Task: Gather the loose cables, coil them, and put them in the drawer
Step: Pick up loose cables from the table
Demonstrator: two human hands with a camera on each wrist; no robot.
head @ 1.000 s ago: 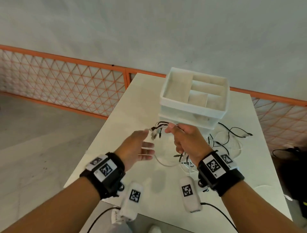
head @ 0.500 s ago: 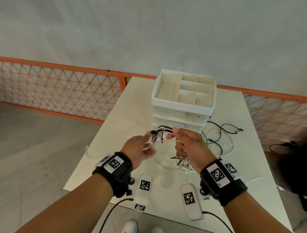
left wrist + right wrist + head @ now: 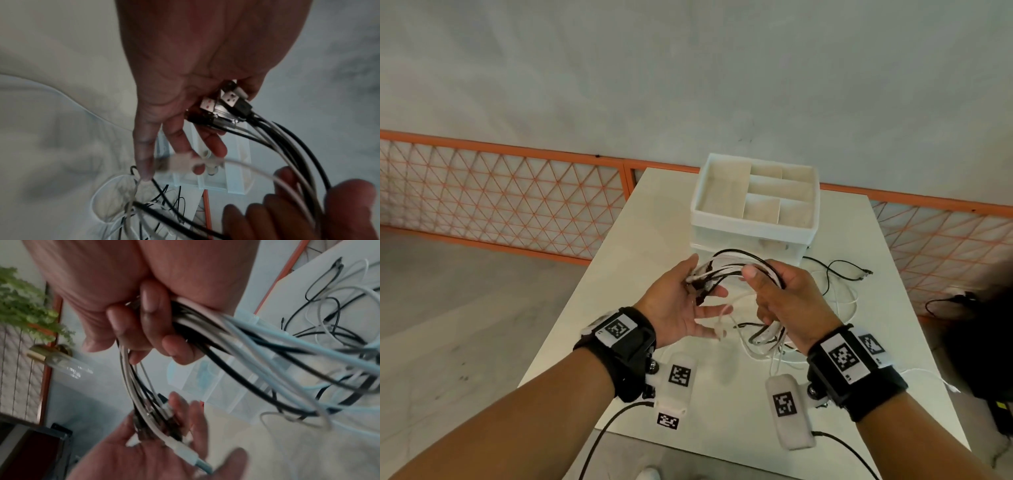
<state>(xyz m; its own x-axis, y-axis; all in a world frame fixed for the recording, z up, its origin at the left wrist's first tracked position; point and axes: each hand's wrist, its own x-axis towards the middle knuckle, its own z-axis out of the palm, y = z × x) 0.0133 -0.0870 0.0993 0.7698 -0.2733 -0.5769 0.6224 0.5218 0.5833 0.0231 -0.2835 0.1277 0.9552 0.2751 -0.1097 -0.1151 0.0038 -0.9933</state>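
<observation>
A bundle of black and white cables (image 3: 736,265) arcs between my two hands above the white table (image 3: 640,246). My right hand (image 3: 768,291) grips the bundle in a curled fist (image 3: 148,331), and the strands trail down to the table. My left hand (image 3: 707,303) is held flat with its fingers spread, and the plug ends (image 3: 224,104) lie against its palm (image 3: 164,443). One white plug (image 3: 719,330) dangles below the left fingers. The white drawer unit (image 3: 753,236) stands just behind the hands, its divided top tray bare.
More loose black and white cables (image 3: 839,274) lie tangled on the table to the right of the drawer unit (image 3: 329,313). An orange lattice fence (image 3: 500,202) runs behind the table. Dark bags sit on the floor at the right (image 3: 983,342).
My left hand, curled around the plug ends half a second ago, has spread flat under them. Both hands have come slightly nearer to me, and the right keeps its grip.
</observation>
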